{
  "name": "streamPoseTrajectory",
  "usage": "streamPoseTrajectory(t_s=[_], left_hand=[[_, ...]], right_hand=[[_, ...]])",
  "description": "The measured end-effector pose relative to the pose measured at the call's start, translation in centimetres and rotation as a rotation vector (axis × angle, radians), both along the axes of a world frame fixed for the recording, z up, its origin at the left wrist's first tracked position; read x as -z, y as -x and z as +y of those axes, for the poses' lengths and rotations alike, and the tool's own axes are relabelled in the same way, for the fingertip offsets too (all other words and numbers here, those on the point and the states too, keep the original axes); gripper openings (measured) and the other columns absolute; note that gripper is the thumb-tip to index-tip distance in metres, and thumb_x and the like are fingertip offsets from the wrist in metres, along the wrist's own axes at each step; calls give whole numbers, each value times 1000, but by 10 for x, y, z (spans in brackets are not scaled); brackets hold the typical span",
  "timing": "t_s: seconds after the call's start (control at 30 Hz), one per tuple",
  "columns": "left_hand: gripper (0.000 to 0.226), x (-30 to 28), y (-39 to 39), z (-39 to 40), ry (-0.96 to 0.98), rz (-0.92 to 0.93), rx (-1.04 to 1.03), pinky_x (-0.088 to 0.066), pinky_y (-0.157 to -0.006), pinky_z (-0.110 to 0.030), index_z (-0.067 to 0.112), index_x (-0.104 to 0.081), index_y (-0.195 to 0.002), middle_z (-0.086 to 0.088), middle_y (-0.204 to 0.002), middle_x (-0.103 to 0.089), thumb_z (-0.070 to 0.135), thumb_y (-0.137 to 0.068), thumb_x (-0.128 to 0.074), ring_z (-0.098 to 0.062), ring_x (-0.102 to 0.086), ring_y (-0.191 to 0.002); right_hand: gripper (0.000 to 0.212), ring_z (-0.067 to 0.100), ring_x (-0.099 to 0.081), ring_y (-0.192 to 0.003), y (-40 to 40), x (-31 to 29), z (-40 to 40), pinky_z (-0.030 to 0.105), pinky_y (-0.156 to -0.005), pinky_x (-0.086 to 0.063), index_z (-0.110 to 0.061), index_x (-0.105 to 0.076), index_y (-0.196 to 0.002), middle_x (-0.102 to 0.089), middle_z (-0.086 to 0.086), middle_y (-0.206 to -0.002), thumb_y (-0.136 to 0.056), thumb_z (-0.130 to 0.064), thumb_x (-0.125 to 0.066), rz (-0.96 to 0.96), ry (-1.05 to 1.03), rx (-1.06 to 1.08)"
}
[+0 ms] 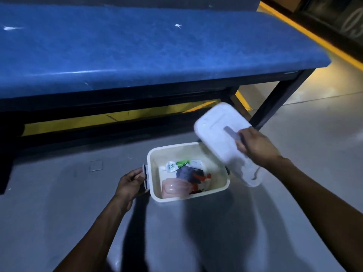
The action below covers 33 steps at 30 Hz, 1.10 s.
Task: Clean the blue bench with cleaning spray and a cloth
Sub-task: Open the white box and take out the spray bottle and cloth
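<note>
Nearest, the left hand [132, 183] grips the side latch of a white box [155, 185] on the grey floor [59, 213]. The right hand [257, 147] curls around the handle of the lifted lid [214, 126], held tilted above the box. Inside lie a pink bottle [174, 190], a sachet [172, 166] and dark cloth [187, 173]. Beyond, the blue bench [137, 52] shows 2 white marks. The tilted lid could slip or knock the box.

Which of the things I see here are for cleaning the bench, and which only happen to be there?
For the job:
- blue bench, with white marks on its top
- white box on the floor, steadied by the left hand
- lid, lifted off by the right hand
- dark cloth and other items inside

Only there:
- yellow floor line
- grey floor
</note>
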<state>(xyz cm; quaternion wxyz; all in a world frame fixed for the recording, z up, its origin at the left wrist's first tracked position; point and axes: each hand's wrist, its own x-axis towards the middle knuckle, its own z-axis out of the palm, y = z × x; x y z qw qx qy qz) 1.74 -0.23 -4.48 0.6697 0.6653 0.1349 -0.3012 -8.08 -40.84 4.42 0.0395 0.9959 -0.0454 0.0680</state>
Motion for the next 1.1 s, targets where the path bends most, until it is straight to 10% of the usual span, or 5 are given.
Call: streamPoseTrajectory(t_s=[0.23, 0.43, 0.67, 0.83, 1.1], left_hand=[[28, -5, 2, 0, -15, -25, 14, -59, -56, -26, 6, -67, -128, 1, -78, -72, 7, -103, -54, -6, -66, -56], [28, -2, 3, 1, -7, -14, 32, -59, -57, -24, 6, -67, -128, 3, -76, -74, 7, -104, -53, -6, -67, -58], [26, -1, 5, 1, 1, -29, 40, -59, -59, -25, 10, -68, -125, 4, -80, -76, 9, -104, -54, -8, -69, -63], [26, -12, -5, 3, -128, -44, 42, -60, -90, -43, 14, -64, -127, -8, -110, -73, 19, -103, -58, -25, -72, -96], [33, -53, -32, 28, -275, -380, 170, -51, -106, -44, 26, -63, -132, 6, -126, -66, 34, -100, -60, -7, -61, -113]], right_hand=[[32, 43, -63, -92, 65, 92, -47, 45, -77, -53, -1, -62, -110, -63, 24, -101, -100, -29, -49, 267, -20, 594], [46, 38, -60, -87, 84, 154, -21, 40, -62, -50, -9, -62, -134, -60, 18, -95, -90, -8, -48, 481, 181, 544], [27, 37, -67, -97, 67, 141, 4, 45, -91, -54, -4, -63, -117, -66, 20, -112, -100, -24, -56, 112, -477, 874], [20, 5, -62, -88, -5, 42, 29, 32, -79, -53, -20, -59, -121, -63, -1, -108, -105, -27, -48, -242, -600, 299], [47, 25, -74, -101, -38, 91, 121, 35, -87, -57, -18, -58, -134, -70, 14, -125, -94, -43, -62, 765, 10, -240]])
